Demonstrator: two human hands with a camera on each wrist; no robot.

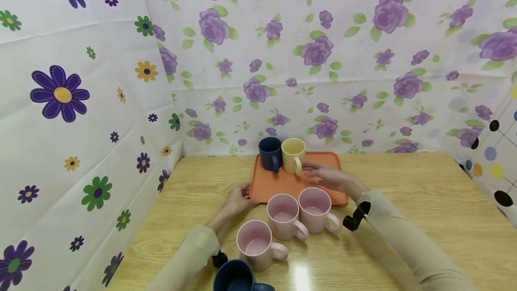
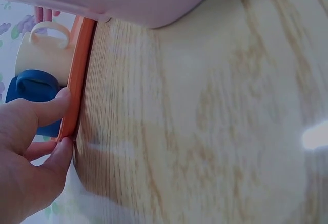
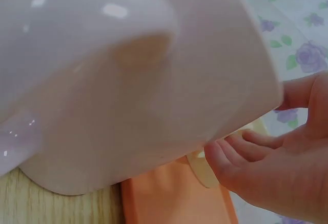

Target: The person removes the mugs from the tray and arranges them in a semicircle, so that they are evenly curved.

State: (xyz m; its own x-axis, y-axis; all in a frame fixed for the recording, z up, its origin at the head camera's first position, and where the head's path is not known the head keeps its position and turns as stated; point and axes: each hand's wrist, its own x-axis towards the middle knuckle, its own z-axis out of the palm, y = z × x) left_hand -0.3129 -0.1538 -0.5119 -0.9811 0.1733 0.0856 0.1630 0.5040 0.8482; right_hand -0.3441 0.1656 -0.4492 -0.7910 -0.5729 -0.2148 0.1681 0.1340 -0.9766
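An orange tray point(image 1: 278, 187) lies on the wooden table near the back wall. On its far left part a dark blue mug point(image 1: 269, 155) and a pale yellow mug point(image 1: 291, 158) stand upright side by side, handles toward me. My left hand point(image 1: 236, 201) pinches the tray's near left corner; in the left wrist view its fingers and thumb lie on either side of the orange rim point(image 2: 78, 83). Over the tray's right part, my right hand point(image 1: 332, 178) reaches in beside the yellow mug's handle with fingers loosely extended. Whether its fingertips touch that mug is unclear.
Two pink mugs point(image 1: 282, 219) point(image 1: 316, 212) stand side by side just in front of the tray. A third pink mug point(image 1: 258, 248) is nearer, and another dark blue mug point(image 1: 234, 278) is cut off at the bottom edge. Flowered cloth point(image 1: 282, 66) hangs behind the table.
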